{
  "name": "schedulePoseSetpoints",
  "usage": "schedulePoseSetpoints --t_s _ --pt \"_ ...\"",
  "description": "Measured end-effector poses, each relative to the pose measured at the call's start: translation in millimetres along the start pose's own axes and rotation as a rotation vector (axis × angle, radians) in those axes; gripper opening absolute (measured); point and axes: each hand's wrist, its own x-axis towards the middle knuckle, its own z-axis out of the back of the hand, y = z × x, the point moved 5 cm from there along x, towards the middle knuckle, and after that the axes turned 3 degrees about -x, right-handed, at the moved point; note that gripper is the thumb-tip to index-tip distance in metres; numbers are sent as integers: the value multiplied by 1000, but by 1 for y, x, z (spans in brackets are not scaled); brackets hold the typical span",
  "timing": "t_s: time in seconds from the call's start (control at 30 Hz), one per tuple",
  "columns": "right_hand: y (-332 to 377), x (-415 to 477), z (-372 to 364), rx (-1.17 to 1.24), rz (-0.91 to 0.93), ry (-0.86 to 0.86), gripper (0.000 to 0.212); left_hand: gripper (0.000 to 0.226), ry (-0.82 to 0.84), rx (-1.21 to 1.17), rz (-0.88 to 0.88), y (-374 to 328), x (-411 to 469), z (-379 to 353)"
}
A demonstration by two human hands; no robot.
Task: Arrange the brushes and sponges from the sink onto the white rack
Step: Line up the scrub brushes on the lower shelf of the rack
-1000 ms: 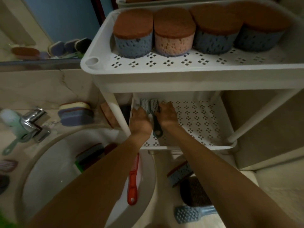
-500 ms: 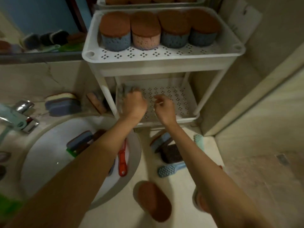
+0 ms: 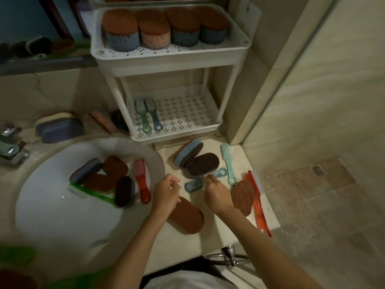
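Blue brush [image 3: 194,185] lies beneath the fingers of the right hand [image 3: 217,195]; I cannot tell if they clamp it. Left hand [image 3: 166,192] hovers beside, fingers loosely curled, empty.

The lower shelf [image 3: 187,113] of the white rack [image 3: 166,65] is bare to the right of two brushes [image 3: 149,118] at its left edge. It is reachable from the front, between the posts [image 3: 228,90]. Four sponges [image 3: 164,30] pack the upper shelf [image 3: 187,49], leaving only a front strip. On the table [image 3: 198,243], a blue sponge [image 3: 187,152], a dark sponge [image 3: 203,164] and a mint brush [image 3: 228,163] crowd the approach.
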Motion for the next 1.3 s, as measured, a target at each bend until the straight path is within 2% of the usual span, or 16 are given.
schedulePoseSetpoints --t_s 0.1,0.27,0.6,0.73,0.9,1.0,1.07,1.13,1.2,1.27,1.3 --pt "6 4 -10 -87 4 75 58 15 -6 -7 3 8 -2 8" --pt "13 7 -13 -137 46 66 38 15 -26 -20 1 12 -2 15" --pt "9 12 -16 -190 148 97 31 18 46 -48 72 12 -3 7" --pt "4 16 -18 -86 56 130 38 17 30 -98 87 10 0 9" --pt "10 20 -6 -111 56 94 28 14 12 -200 93 10 4 17" --pt "17 21 12 22 79 -39 24 15 9 -246 88 7 9 19" --pt "26 23 24 177 147 -91 19 28 43 -286 52 -1 10 16" --pt "36 24 34 340 222 -98 12 33 74 -313 -8 -11 12 14" --pt "42 25 44 461 237 -63 9 22 52 -322 -70 -22 12 15" --pt "35 29 52 509 178 -11 4 19 0 -395 -96 -30 16 19" --pt "25 33 57 527 109 -21 12 20 -30 -445 -102 -34 19 22"
